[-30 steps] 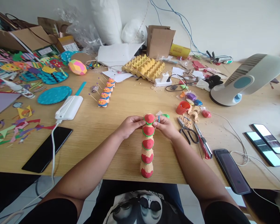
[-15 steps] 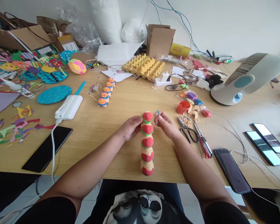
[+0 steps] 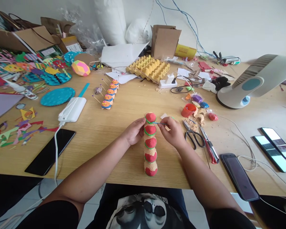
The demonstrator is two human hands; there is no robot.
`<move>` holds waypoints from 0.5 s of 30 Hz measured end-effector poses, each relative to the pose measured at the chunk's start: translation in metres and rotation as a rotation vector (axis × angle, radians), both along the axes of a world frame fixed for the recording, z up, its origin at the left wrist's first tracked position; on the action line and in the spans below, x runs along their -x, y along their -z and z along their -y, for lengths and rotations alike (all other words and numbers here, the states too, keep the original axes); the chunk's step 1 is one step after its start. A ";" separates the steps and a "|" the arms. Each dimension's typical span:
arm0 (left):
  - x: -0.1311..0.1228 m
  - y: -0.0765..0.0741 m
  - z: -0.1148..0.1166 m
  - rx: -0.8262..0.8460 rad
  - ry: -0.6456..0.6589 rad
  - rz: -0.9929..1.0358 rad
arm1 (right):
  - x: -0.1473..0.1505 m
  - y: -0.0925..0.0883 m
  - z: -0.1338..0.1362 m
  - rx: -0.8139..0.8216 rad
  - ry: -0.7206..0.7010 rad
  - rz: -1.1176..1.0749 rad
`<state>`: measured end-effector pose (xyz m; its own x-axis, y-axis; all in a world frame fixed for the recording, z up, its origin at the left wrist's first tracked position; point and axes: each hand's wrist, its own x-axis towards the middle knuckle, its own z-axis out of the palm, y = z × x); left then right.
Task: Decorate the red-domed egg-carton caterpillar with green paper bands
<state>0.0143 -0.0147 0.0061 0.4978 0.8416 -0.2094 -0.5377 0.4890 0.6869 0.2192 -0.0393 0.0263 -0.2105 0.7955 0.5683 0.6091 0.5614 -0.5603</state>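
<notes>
An egg-carton strip (image 3: 153, 151) with several bumps stretches away from me, each bump capped in red clay with green clay along its rim. My left hand (image 3: 136, 131) grips its far end from the left, thumb and fingers closed at the first bump. In a pinch, my right hand (image 3: 173, 131) holds a thin blue stick (image 3: 159, 123), whose tip points left and meets the green rim of that far bump. A small pale scrap (image 3: 164, 116) lies just beyond my right fingers.
Black scissors (image 3: 193, 135), a red cutter (image 3: 209, 146), a red cup (image 3: 188, 110) and wood shavings lie to the right. Farther off are a fan (image 3: 252, 81) and yellow egg trays (image 3: 149, 68). A decorated orange-and-blue carton strip (image 3: 111, 92) and a power bank (image 3: 72, 109) are left.
My right hand has turned and brought the blue stick leftward onto the far bump's rim. The pale scrap now shows behind it. The view has shifted slightly.
</notes>
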 end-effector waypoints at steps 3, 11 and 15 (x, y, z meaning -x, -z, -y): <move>0.000 0.002 0.000 0.001 -0.005 -0.004 | 0.000 -0.001 0.001 -0.051 -0.010 0.039; 0.001 0.002 -0.001 -0.006 -0.007 -0.042 | 0.001 -0.003 0.003 -0.117 -0.018 0.095; 0.000 0.001 0.000 -0.012 0.005 -0.028 | 0.003 -0.003 0.003 -0.116 -0.009 0.114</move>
<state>0.0140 -0.0146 0.0051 0.4960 0.8416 -0.2138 -0.5154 0.4835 0.7075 0.2161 -0.0421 0.0290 -0.2855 0.7235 0.6285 0.6598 0.6240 -0.4186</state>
